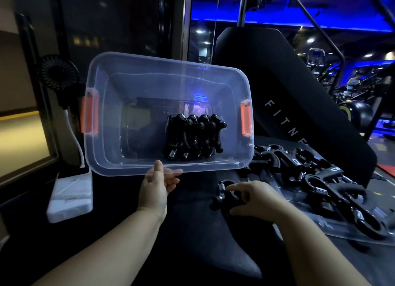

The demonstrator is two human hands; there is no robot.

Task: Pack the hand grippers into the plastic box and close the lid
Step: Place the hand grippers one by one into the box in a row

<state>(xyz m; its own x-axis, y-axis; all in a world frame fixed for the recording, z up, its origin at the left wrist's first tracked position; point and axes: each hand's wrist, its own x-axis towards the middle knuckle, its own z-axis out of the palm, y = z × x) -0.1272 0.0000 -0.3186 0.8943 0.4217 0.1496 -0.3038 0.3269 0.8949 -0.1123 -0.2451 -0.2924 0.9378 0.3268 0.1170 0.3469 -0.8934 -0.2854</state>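
We see the clear plastic box (pixel 136 89) tilted up toward us, its open mouth facing the camera, with an orange latch (pixel 89 114) at its 9 o'clock end and another orange latch (pixel 245 120) at its 3 o'clock end. Inside, toward the 4 o'clock part of its floor, a packed row of black hand grippers (pixel 193 137) stands side by side, springs showing at their lower ends.

Our left hand (pixel 157 184) pinches the box's near rim at 6 o'clock, thumb on the inside of the rim and fingers behind the plastic. Our right hand (pixel 254 198) rests on the dark tabletop (pixel 192 232) at about 4 o'clock from the box, its fingers curled around a single hand gripper (pixel 221 197), whose spring and knob show just beyond the fingertips.

Farther toward 3 o'clock, a loose heap of hand grippers (pixel 320 185) lies on a clear plastic lid (pixel 333 228) flat on the tabletop. At 9 o'clock from the box stands a small black fan (pixel 57 72), and at 7 o'clock a white power strip (pixel 70 195) lies on the tabletop.
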